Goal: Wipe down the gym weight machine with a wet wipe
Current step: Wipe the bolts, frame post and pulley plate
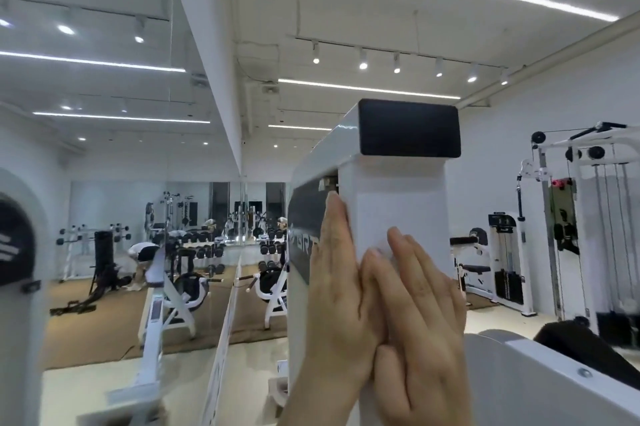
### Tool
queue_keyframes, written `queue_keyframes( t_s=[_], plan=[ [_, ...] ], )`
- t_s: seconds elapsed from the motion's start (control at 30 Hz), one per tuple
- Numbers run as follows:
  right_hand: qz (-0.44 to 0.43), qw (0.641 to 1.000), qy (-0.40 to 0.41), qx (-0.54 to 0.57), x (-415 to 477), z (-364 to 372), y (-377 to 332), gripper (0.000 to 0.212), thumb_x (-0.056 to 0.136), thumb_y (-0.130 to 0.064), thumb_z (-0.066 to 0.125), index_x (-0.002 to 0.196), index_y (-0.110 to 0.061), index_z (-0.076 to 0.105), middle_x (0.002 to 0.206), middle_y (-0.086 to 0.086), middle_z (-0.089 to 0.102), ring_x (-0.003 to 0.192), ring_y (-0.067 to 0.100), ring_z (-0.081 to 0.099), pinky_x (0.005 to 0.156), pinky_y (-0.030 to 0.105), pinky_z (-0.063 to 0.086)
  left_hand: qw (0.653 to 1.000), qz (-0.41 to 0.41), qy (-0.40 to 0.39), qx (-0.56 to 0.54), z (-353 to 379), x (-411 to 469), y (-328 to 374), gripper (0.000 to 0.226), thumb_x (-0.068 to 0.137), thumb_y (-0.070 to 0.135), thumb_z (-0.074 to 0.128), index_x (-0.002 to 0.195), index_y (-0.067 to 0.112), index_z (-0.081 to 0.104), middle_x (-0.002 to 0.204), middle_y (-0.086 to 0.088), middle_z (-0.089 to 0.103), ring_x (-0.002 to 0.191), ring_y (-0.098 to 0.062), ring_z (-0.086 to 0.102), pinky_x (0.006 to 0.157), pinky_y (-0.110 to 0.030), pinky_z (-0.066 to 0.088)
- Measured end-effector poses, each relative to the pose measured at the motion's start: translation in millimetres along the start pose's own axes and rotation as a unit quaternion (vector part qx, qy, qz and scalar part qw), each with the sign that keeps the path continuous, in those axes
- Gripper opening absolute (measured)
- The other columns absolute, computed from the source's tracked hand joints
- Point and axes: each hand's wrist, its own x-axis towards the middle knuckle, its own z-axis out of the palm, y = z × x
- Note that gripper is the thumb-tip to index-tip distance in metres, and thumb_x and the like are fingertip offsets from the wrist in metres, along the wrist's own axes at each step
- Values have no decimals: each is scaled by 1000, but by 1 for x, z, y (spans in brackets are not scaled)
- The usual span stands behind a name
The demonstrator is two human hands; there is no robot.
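The weight machine's white upright column (398, 203) rises in front of me, topped by a black end cap (408, 127). My left hand (337, 287) lies flat with straight fingers along the column's left edge, beside a dark side panel with lettering (304, 228). My right hand (422, 321) presses flat on the column's front face, fingers straight and pointing up. A faint pale fold that may be the wet wipe (382, 250) shows by the right fingertips; white on white, I cannot tell for sure. The two hands touch each other.
A white frame part (554, 387) and a black pad (588, 346) lie at lower right. A cable machine (588, 217) and a weight-stack machine (505, 259) stand on the right. Benches (180, 290), a dumbbell rack (207, 249), a mirror wall and a bent-over person (142, 252) are on the left.
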Motion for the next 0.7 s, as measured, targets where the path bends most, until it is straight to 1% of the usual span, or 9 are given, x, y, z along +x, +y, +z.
queue_keyframes(
  t_s=[0.1,0.17,0.23,0.3,0.33,0.43,0.5,0.6,0.7],
  plan=[
    [14,1000,-4,1,-9,4,-3,65,74,-12,40,138,-12,51,150,7,44,142,20,37,108,47,33,990,-97,-25,95,-6,-3,-1,82,76,87,11,149,50,2,151,40,-3,144,12,-5,123,-38,2],
    [37,999,-1,-5,-15,9,-5,60,80,-10,40,140,-8,46,150,8,43,144,19,33,112,48,30,984,-161,-33,67,-8,3,-1,93,72,84,13,153,40,8,150,36,1,142,16,-4,123,-32,-1],
    [50,999,-9,-7,-26,12,-11,59,80,-7,37,139,-5,47,150,11,42,145,22,32,114,48,28,983,-184,-22,16,-9,-9,-4,94,74,87,17,153,37,14,152,34,8,141,17,1,124,-33,2],
    [44,999,-18,-10,-43,10,-15,55,81,-4,37,134,-3,51,147,12,45,142,25,36,112,47,32,982,-187,-19,9,-9,-42,-13,90,77,88,12,151,38,19,153,34,14,141,17,7,123,-35,6],
    [41,999,-15,-10,-52,8,-17,50,83,-2,37,130,-3,55,144,12,48,139,26,41,109,45,36,982,-189,-21,25,-9,-59,-18,90,79,86,8,152,36,22,156,29,19,142,14,10,123,-36,7],
    [53,998,14,-4,-71,5,-21,33,90,1,44,115,0,66,131,15,59,117,28,55,97,37,46,978,-184,-39,88,-12,-70,-25,101,77,85,-5,155,27,23,160,14,23,142,14,6,120,-24,-8],
    [78,996,37,1,-73,7,-24,28,90,6,52,114,0,66,120,16,62,102,28,60,88,32,49,975,-182,-47,119,-13,-46,-26,94,82,77,-1,155,22,22,161,11,21,141,14,4,117,-21,-11],
    [98,994,42,3,-75,8,-27,24,89,6,58,111,3,67,97,16,58,85,18,59,78,20,48,980,-174,-26,90,-13,-31,-32,77,90,61,8,155,22,21,161,11,21,145,8,7,119,-26,-12],
    [107,994,15,5,-96,-1,-28,16,84,7,58,86,4,73,85,12,59,77,16,58,72,18,48,987,-147,-8,57,-11,-75,-38,66,95,50,11,154,24,20,161,14,19,145,9,6,122,-38,-7]
  ],
)
